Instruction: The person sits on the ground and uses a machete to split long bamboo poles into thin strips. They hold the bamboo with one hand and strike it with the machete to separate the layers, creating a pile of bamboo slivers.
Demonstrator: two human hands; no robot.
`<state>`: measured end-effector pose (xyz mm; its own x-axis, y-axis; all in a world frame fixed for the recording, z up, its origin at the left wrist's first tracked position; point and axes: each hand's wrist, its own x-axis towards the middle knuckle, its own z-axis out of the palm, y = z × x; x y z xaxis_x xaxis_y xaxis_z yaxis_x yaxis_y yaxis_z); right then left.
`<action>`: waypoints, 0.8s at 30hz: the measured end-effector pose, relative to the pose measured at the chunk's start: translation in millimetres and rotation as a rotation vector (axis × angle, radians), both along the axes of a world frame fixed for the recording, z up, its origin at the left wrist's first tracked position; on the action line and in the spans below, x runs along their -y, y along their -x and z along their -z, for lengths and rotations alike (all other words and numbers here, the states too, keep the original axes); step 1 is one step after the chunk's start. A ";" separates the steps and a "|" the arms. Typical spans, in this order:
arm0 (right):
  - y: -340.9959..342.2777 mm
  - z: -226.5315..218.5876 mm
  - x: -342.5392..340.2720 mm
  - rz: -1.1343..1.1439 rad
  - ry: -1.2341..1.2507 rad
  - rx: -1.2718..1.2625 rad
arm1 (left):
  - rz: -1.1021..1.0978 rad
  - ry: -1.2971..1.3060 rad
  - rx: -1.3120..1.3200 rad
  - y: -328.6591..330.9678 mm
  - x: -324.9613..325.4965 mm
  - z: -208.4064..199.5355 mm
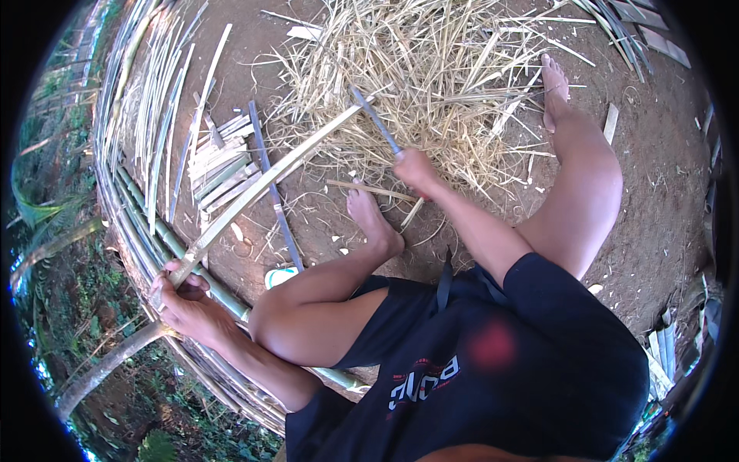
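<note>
The dirt ground (654, 208) carries a heap of pale shavings (431, 69). The long bamboo strip (271, 179) extends diagonally above the ground, from the person's left side to the heap's near edge. A stack of short slats (221, 171) lies left of the heap. The knife (374, 118) crosses the strip's far end; blade contact cannot be confirmed. The left hand (183, 302) grips the strip's near end, fingers curled; the right hand (416, 171) is wrapped around the knife's handle.
</note>
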<state>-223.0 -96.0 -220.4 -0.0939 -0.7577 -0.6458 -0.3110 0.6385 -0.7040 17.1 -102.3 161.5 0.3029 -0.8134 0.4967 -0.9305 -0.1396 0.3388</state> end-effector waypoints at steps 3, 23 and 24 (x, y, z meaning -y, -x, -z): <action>-31.3 -30.1 -12.1 -0.113 0.102 0.079 | -0.047 -0.043 0.053 -4.8 -7.7 1.4; -75.5 -134.3 -37.7 -0.217 0.670 0.153 | 0.007 0.161 -0.656 -63.8 -26.6 28.7; -76.3 -136.5 -38.4 -0.254 0.667 0.137 | 0.005 0.171 -0.661 -68.8 -27.3 29.6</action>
